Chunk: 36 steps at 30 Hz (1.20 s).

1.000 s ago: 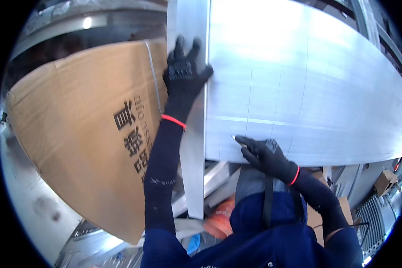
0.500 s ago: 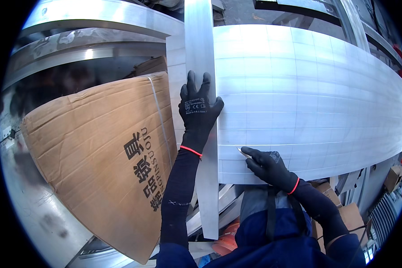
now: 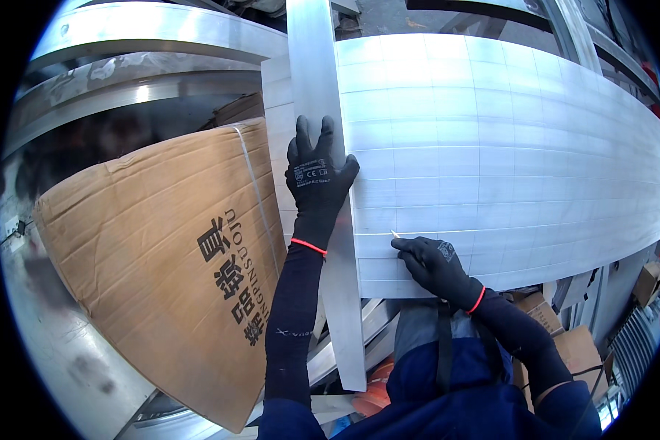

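A long silvery metal bar [image 3: 314,73] lies across a wide, pale metal panel [image 3: 535,183] marked with a grid of thin lines. My left hand [image 3: 317,172], in a black glove, rests on the bar with its fingers spread and the thumb at the bar's right edge. To the right, near the panel's front edge, my black-gloved right hand [image 3: 436,270] pinches a thin, pale, pencil-like tool [image 3: 395,235]. The tool's tip is at a line on the panel; its other end is hidden in the glove.
A large strapped cardboard box [image 3: 154,249] stands left of the panel. Metal beams [image 3: 161,29] run behind it. An orange object [image 3: 375,387] is below the bar's near end. Smaller cartons [image 3: 576,356] sit at the lower right.
My right hand has moved slightly away from me, bringing the tool's tip up to the line. The view has shifted a little; my left hand stays on the bar.
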{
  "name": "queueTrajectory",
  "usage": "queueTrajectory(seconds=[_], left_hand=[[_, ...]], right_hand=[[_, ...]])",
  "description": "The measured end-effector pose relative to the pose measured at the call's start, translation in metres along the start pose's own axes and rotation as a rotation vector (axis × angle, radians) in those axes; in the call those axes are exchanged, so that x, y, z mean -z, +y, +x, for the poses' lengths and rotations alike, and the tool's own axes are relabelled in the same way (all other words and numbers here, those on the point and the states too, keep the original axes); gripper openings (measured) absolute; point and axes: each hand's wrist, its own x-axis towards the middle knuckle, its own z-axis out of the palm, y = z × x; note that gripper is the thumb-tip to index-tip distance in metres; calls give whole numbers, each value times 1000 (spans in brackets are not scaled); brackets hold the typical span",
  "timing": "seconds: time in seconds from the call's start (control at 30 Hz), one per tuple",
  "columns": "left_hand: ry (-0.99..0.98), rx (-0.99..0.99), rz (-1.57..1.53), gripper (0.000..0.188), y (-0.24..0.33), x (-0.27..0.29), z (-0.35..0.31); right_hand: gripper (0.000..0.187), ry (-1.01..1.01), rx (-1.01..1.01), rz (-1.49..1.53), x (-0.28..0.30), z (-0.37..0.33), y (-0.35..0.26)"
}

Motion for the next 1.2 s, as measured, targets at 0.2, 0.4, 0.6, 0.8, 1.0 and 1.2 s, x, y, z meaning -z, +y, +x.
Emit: queueTrajectory(seconds=[0.2,0.4,0.6,0.8,1.0,1.2], left_hand=[[-3,-33,-11,77,-4,0,1],[99,-150,-57,67,-25,-14,-1],[219,-230,-93,63,-35,-30,5],[270,-262,-145,68,-40,-45,4],[267,-275,-138,72,-35,-37,-1],[203,-216,-187,73,-30,-33,-5]], right_hand=[[20,-13,-42,4,1,-1,-1],[23,-11,-9,19,-1,-1,-2],[39,-84,128,33,-23,-24,-5],[44,-697,-4,-8,-62,-92,-21],[57,-504,-509,373,-122,-123,8],[53,-452,-413,640,-183,-88,37]])
